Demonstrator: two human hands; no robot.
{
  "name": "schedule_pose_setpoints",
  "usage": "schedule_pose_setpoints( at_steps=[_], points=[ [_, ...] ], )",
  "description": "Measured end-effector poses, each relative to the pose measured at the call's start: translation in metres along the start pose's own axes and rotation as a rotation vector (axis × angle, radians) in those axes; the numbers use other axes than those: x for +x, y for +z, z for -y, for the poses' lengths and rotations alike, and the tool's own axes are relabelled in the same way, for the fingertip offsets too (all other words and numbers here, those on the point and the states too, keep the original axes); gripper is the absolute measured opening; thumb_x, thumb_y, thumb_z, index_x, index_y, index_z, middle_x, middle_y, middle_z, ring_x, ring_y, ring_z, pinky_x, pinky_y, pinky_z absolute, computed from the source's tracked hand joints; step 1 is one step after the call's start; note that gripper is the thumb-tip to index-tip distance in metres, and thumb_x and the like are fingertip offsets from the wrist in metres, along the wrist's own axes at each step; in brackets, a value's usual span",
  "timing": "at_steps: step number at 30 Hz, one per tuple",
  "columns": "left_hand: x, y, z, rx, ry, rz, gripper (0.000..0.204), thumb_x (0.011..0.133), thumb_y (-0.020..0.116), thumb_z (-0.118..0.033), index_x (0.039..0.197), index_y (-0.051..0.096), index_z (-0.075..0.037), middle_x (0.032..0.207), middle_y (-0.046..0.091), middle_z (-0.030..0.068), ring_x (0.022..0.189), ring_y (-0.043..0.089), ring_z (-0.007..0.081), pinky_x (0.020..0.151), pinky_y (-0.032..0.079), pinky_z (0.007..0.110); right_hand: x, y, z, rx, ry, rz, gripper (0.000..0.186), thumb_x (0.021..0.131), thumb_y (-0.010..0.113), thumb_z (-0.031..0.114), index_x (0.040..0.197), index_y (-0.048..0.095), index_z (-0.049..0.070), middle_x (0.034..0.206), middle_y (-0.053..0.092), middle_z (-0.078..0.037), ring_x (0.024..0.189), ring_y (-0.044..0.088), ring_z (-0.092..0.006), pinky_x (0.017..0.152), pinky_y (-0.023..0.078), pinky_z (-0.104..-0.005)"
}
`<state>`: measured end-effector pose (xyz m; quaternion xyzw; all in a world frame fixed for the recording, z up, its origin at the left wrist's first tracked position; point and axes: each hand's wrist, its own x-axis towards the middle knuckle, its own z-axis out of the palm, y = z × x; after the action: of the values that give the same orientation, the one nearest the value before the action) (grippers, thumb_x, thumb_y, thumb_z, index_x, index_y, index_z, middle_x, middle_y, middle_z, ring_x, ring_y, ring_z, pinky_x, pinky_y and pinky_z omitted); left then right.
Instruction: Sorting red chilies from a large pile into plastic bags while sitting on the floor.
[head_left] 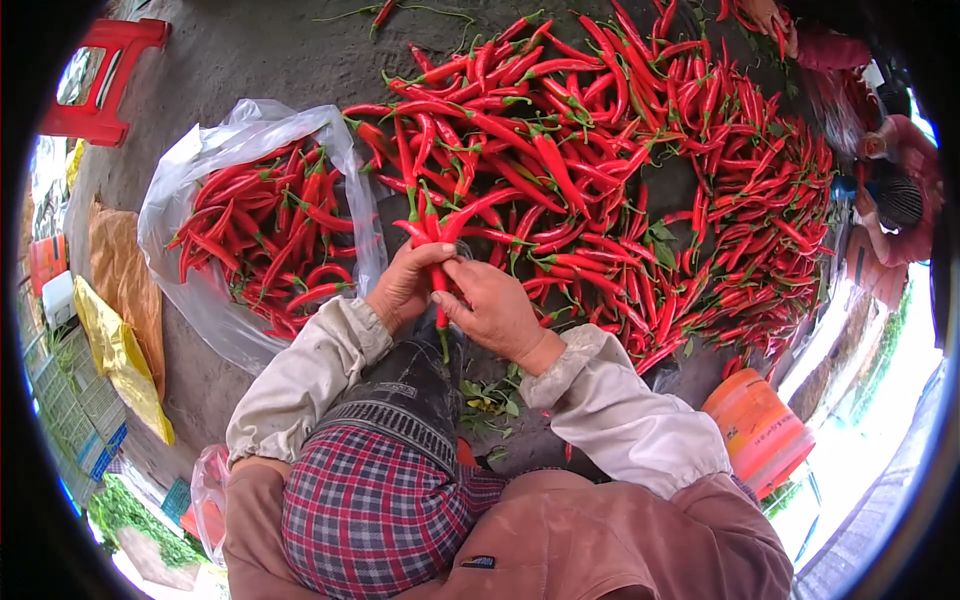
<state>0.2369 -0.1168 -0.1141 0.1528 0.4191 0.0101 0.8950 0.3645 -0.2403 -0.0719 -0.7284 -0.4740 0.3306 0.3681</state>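
A small bunch of red chili peppers (437, 285) is gripped between my two hands, stems and tips pointing several ways. My left hand (402, 288) is closed round the bunch from the left. From the right, my right hand (498, 308) pinches the same chili peppers with thumb and fingers; one pepper hangs below with its green stem down. A large heap of red chili peppers (560, 170) spreads over the ground ahead and to the right. Just left of my hands, a clear plastic bag (165, 220) stands open, partly filled with chili peppers (270, 230).
At the far left are a red plastic stool (105, 85), a brown sack (125, 270) and a yellow sack (118, 350). An orange bucket (755, 430) stands at the lower right. Another person (905, 195) sits beyond the heap's right edge; another hand (772, 18) reaches in at the top right.
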Motion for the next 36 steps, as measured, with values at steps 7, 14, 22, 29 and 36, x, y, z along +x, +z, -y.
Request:
schedule_pose_setpoints(
  at_steps=[7,14,22,29,36],
  points=[
    [-0.016,-0.018,-0.002,-0.170,-0.079,0.019,0.042,0.076,0.067,-0.015,0.115,0.055,-0.009,0.094,0.060,0.0035,0.093,0.061,0.0218,0.089,0.050,0.047,0.074,-0.030,-0.041,-0.361,-0.068,-0.359,0.020,0.083,0.068,0.015,0.100,0.063,0.007,0.093,0.062,-0.012,0.089,0.062,-0.0311,0.076,0.051,-0.0410],
    [-0.019,-0.011,-0.012,-0.232,-0.030,0.219,0.070,0.074,0.068,-0.014,0.139,0.042,-0.009,0.094,0.058,0.0046,0.088,0.060,0.0222,0.087,0.053,0.047,0.133,-0.065,-0.076,-0.777,0.066,-0.139,0.034,0.079,0.073,0.020,0.109,0.060,0.009,0.091,0.065,-0.008,0.086,0.065,-0.0268,0.073,0.054,-0.0393],
    [-0.022,-0.005,-0.025,-0.190,0.047,0.292,0.074,0.071,0.065,-0.012,0.140,0.038,-0.008,0.094,0.053,0.0055,0.092,0.059,0.0231,0.089,0.052,0.050,0.083,-0.091,-0.066,1.453,0.763,0.036,0.024,0.092,0.061,0.017,0.109,0.063,-0.001,0.090,0.071,-0.009,0.065,0.062,-0.0115,0.056,0.048,-0.0258],
    [-0.019,0.003,-0.023,-0.119,0.066,0.254,0.065,0.073,0.069,-0.015,0.132,0.045,-0.009,0.092,0.052,0.0047,0.092,0.058,0.0226,0.091,0.051,0.049,0.053,-0.071,-0.073,1.779,0.794,0.136,0.025,0.093,0.058,0.019,0.107,0.064,-0.001,0.087,0.071,-0.009,0.063,0.060,-0.0105,0.055,0.048,-0.0240],
    [-0.021,-0.011,-0.014,-0.214,-0.009,0.018,0.038,0.078,0.065,-0.011,0.114,0.054,-0.008,0.109,0.063,0.0104,0.108,0.060,0.0294,0.093,0.050,0.051,0.026,-0.030,-0.027,1.248,0.805,0.097,0.018,0.092,0.063,0.018,0.104,0.068,0.006,0.086,0.070,-0.001,0.067,0.056,-0.0044,0.061,0.046,-0.0199]
  ],
)
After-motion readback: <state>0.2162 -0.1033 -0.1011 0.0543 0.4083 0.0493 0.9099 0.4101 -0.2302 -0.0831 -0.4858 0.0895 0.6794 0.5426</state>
